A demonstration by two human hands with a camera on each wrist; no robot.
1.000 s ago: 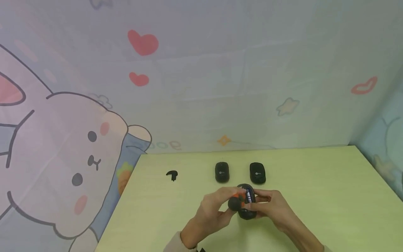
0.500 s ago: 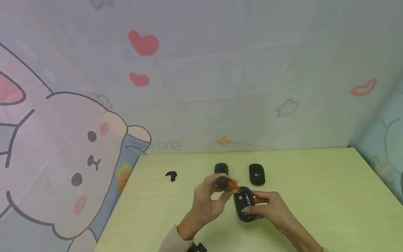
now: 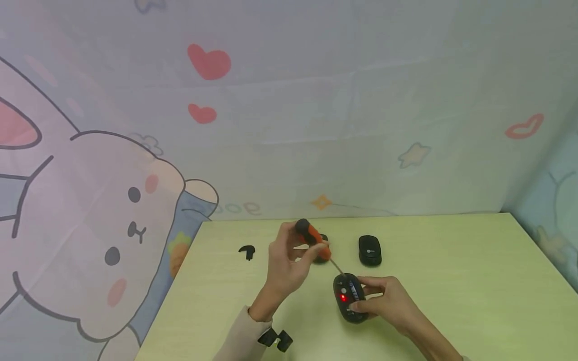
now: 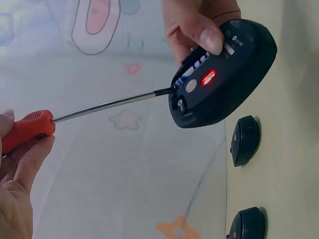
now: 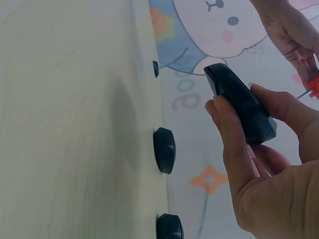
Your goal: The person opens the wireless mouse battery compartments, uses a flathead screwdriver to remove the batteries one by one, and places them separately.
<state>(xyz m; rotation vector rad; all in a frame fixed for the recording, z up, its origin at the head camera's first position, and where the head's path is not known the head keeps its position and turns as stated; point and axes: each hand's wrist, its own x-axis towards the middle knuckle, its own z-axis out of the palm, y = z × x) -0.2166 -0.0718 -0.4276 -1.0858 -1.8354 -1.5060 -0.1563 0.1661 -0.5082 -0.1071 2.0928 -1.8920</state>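
OK so counting first: three black mice. There's the held mouse (image 4: 227, 82), a second mouse (image 5: 165, 150) and a third mouse (image 3: 370, 250). Plus one screwdriver (image 4: 85, 111) with an orange and black handle, and one little hooked black piece (image 3: 248, 251).

Going by the head cam, with the held mouse as the clock centre and 12 pointing at the backdrop (image 3: 289, 150): second mouse is at 11 (partly behind the handle), third is at 1, hooked piece is well off at 10. Those three sit on the pale green worktop (image 3: 203, 306); the held one is up in the air, belly showing.

Hands: the right hand (image 3: 381, 303) comes in from 4 and is clamped on that mouse, thumb across the belly, fingers round the far side. The left hand (image 3: 286, 258) is over at 10, thumb and fingers pinching the screwdriver handle, wrist bent up. The shaft slants down toward 5, tip right at the mouse's top end. Looks like it's touching, tbh can't swear to it. There's a black gadget (image 3: 284, 341) by the left wrist.

Containers: just the one, an open compartment (image 4: 185, 63) in the mouse's belly. Something blue and white (image 4: 198, 63) is in there, can't tell what. Beside it are a silver disc (image 4: 191, 85) and a glowing red light (image 4: 208, 77).
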